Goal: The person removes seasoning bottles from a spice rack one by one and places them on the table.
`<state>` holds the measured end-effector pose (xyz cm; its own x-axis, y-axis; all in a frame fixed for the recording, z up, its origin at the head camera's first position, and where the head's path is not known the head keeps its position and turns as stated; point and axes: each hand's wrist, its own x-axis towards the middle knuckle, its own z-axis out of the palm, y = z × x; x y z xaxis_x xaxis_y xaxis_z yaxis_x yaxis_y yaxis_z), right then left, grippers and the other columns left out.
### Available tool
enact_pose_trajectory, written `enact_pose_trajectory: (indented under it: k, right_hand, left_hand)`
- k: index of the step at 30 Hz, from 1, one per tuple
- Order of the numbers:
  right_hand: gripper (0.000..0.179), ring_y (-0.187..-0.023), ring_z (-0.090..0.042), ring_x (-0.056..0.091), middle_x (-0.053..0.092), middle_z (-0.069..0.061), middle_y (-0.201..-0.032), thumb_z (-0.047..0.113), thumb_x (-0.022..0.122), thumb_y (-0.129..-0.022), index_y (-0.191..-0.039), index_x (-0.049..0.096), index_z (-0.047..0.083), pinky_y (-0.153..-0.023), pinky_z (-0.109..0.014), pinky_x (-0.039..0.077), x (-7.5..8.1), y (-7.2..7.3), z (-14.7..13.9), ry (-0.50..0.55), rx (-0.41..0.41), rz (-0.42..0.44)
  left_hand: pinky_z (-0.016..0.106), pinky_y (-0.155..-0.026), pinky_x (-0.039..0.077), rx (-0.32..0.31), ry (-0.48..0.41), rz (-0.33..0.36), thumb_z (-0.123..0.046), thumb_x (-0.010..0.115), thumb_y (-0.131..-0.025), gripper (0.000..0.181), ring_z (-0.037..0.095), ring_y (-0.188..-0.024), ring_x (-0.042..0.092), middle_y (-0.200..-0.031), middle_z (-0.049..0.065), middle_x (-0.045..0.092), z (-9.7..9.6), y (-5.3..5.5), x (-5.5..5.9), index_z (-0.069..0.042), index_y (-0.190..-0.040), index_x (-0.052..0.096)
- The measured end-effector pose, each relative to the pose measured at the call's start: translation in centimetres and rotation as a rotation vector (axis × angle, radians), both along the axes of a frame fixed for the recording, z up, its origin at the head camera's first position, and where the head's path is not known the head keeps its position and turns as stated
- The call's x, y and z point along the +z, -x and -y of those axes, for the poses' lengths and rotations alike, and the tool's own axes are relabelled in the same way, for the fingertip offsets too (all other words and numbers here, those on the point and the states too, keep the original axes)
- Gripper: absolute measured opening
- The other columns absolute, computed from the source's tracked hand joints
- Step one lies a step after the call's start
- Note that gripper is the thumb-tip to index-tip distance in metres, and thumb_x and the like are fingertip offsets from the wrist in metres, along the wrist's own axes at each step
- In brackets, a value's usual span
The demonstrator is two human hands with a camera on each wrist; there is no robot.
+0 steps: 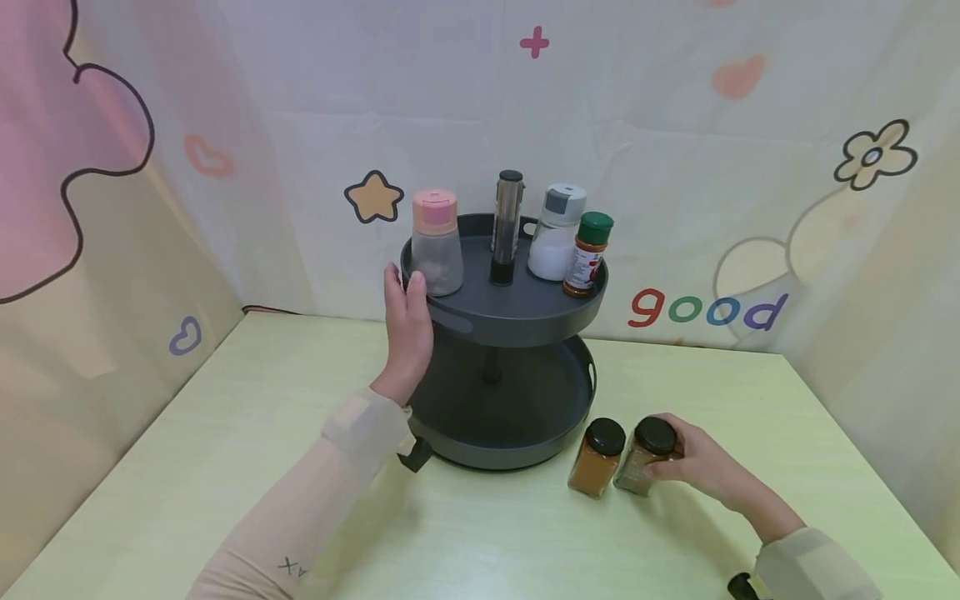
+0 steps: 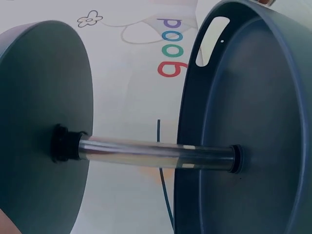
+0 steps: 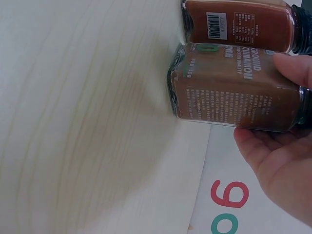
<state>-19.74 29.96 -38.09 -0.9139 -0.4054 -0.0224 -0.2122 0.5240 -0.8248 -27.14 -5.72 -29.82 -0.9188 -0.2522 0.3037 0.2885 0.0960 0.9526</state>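
A dark two-tier turntable rack [image 1: 517, 332] stands on the table. My left hand [image 1: 408, 329] rests against the left rim of its upper tray, fingers pointing up. Between the tiers runs a metal post [image 2: 156, 153], above the bare lower tray [image 2: 263, 97]. To the right of the rack, my right hand [image 1: 697, 458] holds a black-lidded spice jar [image 1: 637, 467], thumb on one side and fingers on the other. Its label in the right wrist view reads ground cinnamon [image 3: 224, 90]. Close beside it stands a second black-lidded jar [image 1: 592, 467] of orange-brown spice.
On the upper tray stand a pink-capped shaker [image 1: 437, 250], a slim metal cylinder [image 1: 507, 225], a grey-capped jar of white grains [image 1: 555, 242] and a green-capped bottle [image 1: 587, 258]. Behind the pale table [image 1: 262, 433] hangs a printed cloth [image 1: 300, 125].
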Motion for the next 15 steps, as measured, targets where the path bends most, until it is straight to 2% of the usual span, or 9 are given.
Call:
enact_pose_trajectory:
  k: [4,8,11,15]
  right_hand:
    - [0.053,-0.082,-0.003,0.053,0.053,-0.019,-0.1,0.01,0.067,-0.073,-0.116,0.04,-0.006,-0.07,-0.023,0.048,0.1,-0.1,0.1,-0.001,0.006,0.002]
    - [0.053,-0.081,-0.004,0.053,0.053,-0.019,-0.099,0.01,0.067,-0.073,-0.115,0.04,-0.006,-0.07,-0.023,0.048,0.1,-0.1,0.1,-0.007,0.001,0.001]
    - [0.052,-0.08,-0.004,0.053,0.053,-0.018,-0.098,0.009,0.067,-0.073,-0.115,0.04,-0.006,-0.069,-0.023,0.048,0.1,-0.1,0.1,-0.012,-0.003,-0.001]
    - [0.051,-0.08,-0.003,0.052,0.053,-0.018,-0.098,0.009,0.067,-0.073,-0.114,0.041,-0.005,-0.069,-0.023,0.048,0.0,-0.1,0.1,-0.024,-0.006,-0.008]
  left_hand:
    - [0.036,-0.111,0.012,0.037,-0.014,0.007,-0.04,0.024,-0.093,0.061,0.014,-0.137,0.007,-0.15,0.001,0.005,0.7,0.4,0.3,-0.013,-0.142,0.002]
    - [0.032,-0.111,0.013,0.045,-0.054,0.027,-0.039,0.024,-0.094,0.059,0.013,-0.137,0.008,-0.149,0.002,0.006,1.4,1.1,0.7,-0.012,-0.142,0.002]
    - [0.029,-0.11,0.014,0.031,-0.067,0.06,-0.039,0.023,-0.094,0.058,0.012,-0.136,0.01,-0.149,0.0,0.008,1.8,1.5,0.8,-0.014,-0.143,0.004]
    - [0.028,-0.11,0.015,-0.022,-0.059,0.082,-0.039,0.023,-0.094,0.055,0.01,-0.136,0.012,-0.149,-0.002,0.012,2.2,2.1,0.9,-0.016,-0.143,0.009]
